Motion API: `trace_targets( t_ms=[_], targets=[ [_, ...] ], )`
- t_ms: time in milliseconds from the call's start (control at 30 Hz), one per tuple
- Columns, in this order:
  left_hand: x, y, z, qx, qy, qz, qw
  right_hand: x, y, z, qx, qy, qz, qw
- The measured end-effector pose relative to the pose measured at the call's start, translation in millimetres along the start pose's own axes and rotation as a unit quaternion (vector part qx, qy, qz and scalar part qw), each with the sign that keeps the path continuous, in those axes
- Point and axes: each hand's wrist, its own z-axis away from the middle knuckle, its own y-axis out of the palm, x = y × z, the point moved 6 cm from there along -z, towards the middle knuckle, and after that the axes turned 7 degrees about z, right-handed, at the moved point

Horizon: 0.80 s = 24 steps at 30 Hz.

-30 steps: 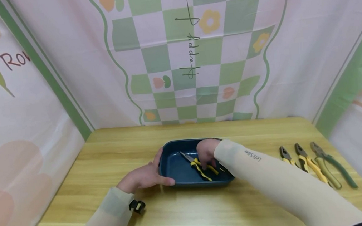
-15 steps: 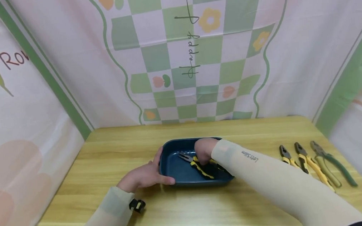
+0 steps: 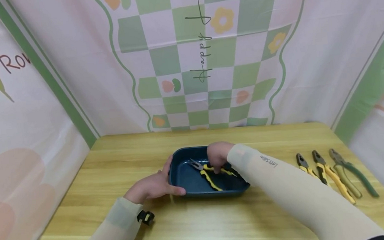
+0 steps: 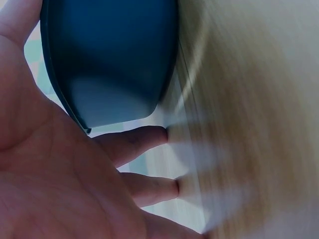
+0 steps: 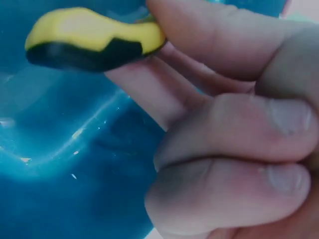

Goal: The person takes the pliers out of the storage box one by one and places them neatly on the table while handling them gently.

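A pair of long-nose pliers (image 3: 203,171) with yellow-and-black handles lies in a dark blue rectangular dish (image 3: 187,181), its jaws spread slightly and pointing to the back left. My right hand (image 3: 219,154) reaches down into the dish from the right. In the right wrist view, thumb and forefinger pinch one plier handle (image 5: 89,35), while other fingers (image 5: 234,129) are curled in. At the dish's left end rests my left hand (image 3: 153,186), thumb on the near corner. The left wrist view shows its palm (image 4: 65,169) by the rim and the fingertips down on the table.
Three more pliers lie at the right: a yellow-and-black pair (image 3: 306,165), another yellow-and-black pair (image 3: 321,167), and one with olive and green handles (image 3: 339,161). My right forearm partly covers the nearest ones. A patterned curtain (image 3: 190,59) hangs behind the wooden table (image 3: 129,152).
The pliers' jaws have parted and their handles stand wider apart than one second ago. My right hand shifted slightly left, then back right. My left hand and the dish have stayed put.
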Motion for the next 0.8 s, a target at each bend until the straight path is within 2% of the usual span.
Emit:
trace_targets(
  t_ms=[133,233,333,433,567,667,800],
  targets=[
    [-0.5,0.6,-0.1,0.000,-0.001,0.001,1.0000,1,-6.6,3,-0.008,-0.059,0.051,0.997],
    [-0.7,1.0,0.2,-0.001,-0.004,-0.003,1.0000,-2,-13.0,7,-0.025,-0.082,0.045,0.995],
    [-0.4,1.1,0.4,-0.001,-0.005,-0.005,1.0000,-9,-19.2,14,-0.042,-0.080,-0.014,0.996],
    [0.2,1.2,0.0,-0.003,-0.003,-0.003,1.0000,-17,-22.3,21,-0.055,-0.085,-0.087,0.991],
    [0.4,0.9,-0.4,-0.005,-0.001,0.002,1.0000,-31,-23.6,30,-0.080,-0.088,-0.196,0.973],
    [0.4,0.9,-0.3,-0.006,-0.001,0.002,1.0000,-43,-24.8,36,-0.103,-0.086,-0.244,0.960],
    [-0.2,1.9,0.6,-0.004,0.001,0.001,1.0000,-60,-23.8,42,-0.107,-0.072,-0.296,0.947]
  ],
)
